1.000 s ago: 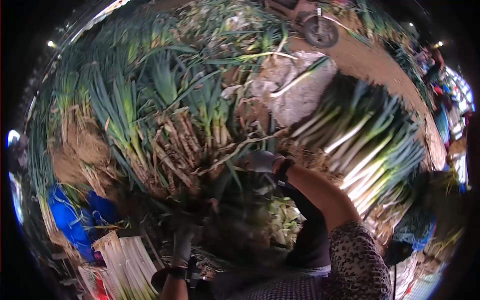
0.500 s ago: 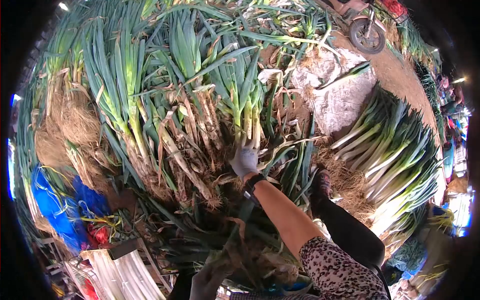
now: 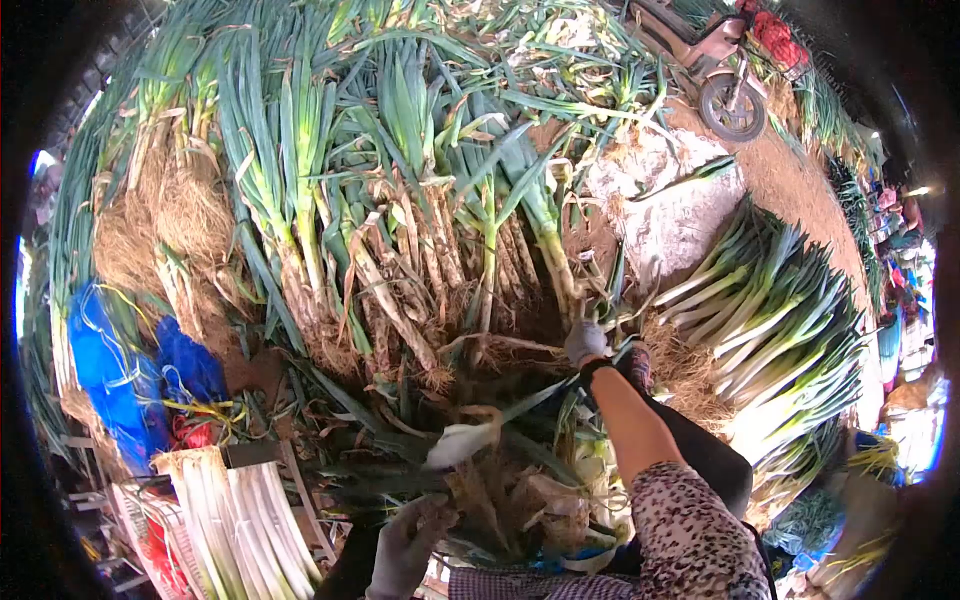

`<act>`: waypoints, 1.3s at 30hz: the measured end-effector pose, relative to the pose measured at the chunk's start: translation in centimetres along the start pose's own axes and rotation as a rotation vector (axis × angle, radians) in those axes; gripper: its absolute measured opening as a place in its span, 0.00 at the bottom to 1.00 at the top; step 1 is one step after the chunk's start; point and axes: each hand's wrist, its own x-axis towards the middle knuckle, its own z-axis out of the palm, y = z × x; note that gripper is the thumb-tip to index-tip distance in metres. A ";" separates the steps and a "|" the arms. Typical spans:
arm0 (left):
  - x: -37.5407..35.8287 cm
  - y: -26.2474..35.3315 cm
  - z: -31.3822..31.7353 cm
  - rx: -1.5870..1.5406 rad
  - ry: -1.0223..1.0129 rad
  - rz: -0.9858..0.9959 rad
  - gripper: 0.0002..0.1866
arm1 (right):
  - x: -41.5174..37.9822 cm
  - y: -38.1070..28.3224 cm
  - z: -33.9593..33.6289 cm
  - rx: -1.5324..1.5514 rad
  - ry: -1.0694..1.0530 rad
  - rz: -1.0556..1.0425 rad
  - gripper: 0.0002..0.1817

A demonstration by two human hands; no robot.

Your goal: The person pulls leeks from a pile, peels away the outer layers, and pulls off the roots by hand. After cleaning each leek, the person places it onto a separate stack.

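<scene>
We see the gloved right hand (image 3: 585, 341) stretched forward, closed around the base of a leek (image 3: 549, 240) in the muddy pile (image 3: 400, 250) just ahead of it. The gloved left hand (image 3: 405, 545) sits low and near the body, gripping a bunch of roots and leaves (image 3: 490, 490) that lies just right of it. Well right of the right hand lies a heap of cleaned leeks (image 3: 780, 320); left of the left hand stand white stalks (image 3: 230, 520) and blue bags (image 3: 120, 370).

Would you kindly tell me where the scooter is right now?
The scooter stands at the top right of the head view, on the dirt path beyond the pale sack and the leek pile.
</scene>
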 end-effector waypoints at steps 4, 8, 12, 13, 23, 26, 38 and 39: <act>-0.6 -1.5 0.2 -0.074 -0.043 0.046 0.16 | -2.8 -4.8 -3.1 0.188 0.006 -0.136 0.34; -0.4 -1.3 0.3 -0.046 -0.055 -0.075 0.16 | 0.4 -13.9 6.1 0.693 -0.025 -0.161 0.32; -0.3 -1.4 0.0 -0.052 0.018 -0.036 0.16 | 0.4 -17.6 10.7 1.233 -0.363 -0.005 0.36; -0.2 -1.4 -0.2 -0.036 0.011 -0.028 0.17 | -2.5 -17.6 7.7 1.436 -0.405 0.092 0.31; 0.2 -2.0 0.2 0.022 -0.037 0.062 0.16 | -7.3 -10.8 -1.8 2.044 -0.504 -0.192 0.15; 0.3 -1.0 0.5 0.259 -0.074 0.113 0.15 | -14.8 -11.4 -8.6 2.137 -0.540 -0.208 0.12; 7.7 -9.2 2.3 -0.019 -0.223 0.320 0.15 | -33.4 -3.3 -10.3 1.434 -0.456 -0.482 0.13; 7.0 -8.7 2.5 -0.116 -0.289 0.197 0.18 | -35.7 -2.8 -13.3 1.165 -0.369 -0.503 0.13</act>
